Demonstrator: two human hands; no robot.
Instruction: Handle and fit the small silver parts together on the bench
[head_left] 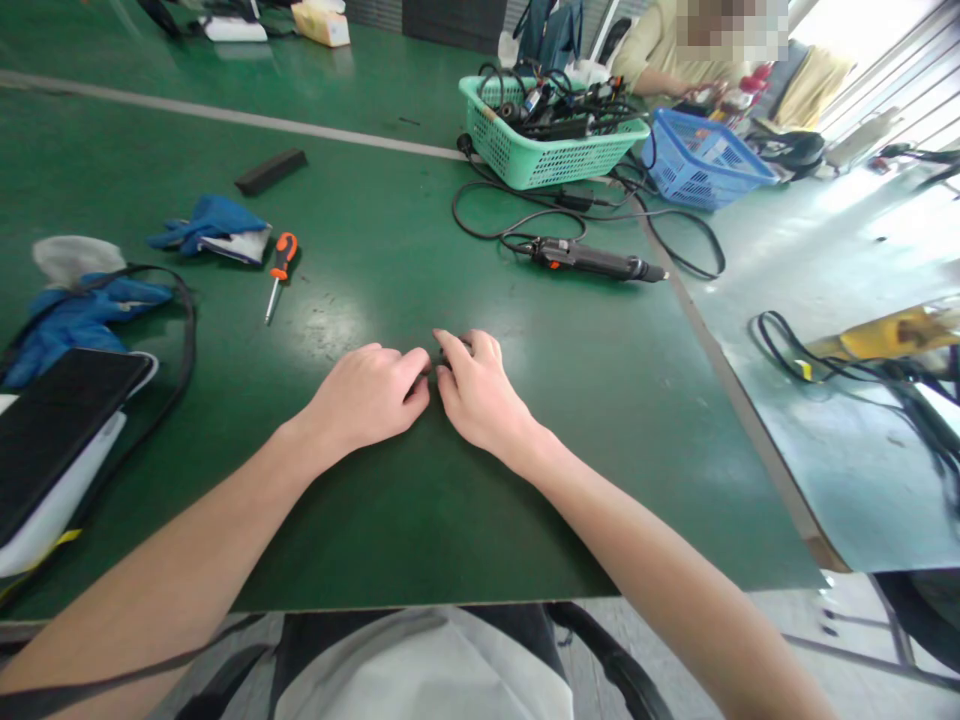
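Observation:
My left hand (367,395) and my right hand (476,390) rest side by side on the green table (420,500), knuckles up and fingers curled inward so the fingertips meet. Something small and dark sits between the fingertips of both hands; it is mostly hidden and I cannot name it. An orange-handled screwdriver (279,270) lies to the upper left of my left hand. A black electric screwdriver (592,260) with its cable lies beyond my right hand.
A green basket (551,150) of cables and tools and a blue basket (701,160) stand at the back right, with a seated person behind them. Blue gloves (210,225) and a black block (271,170) lie at the left. A dark tablet (60,425) is at the left edge.

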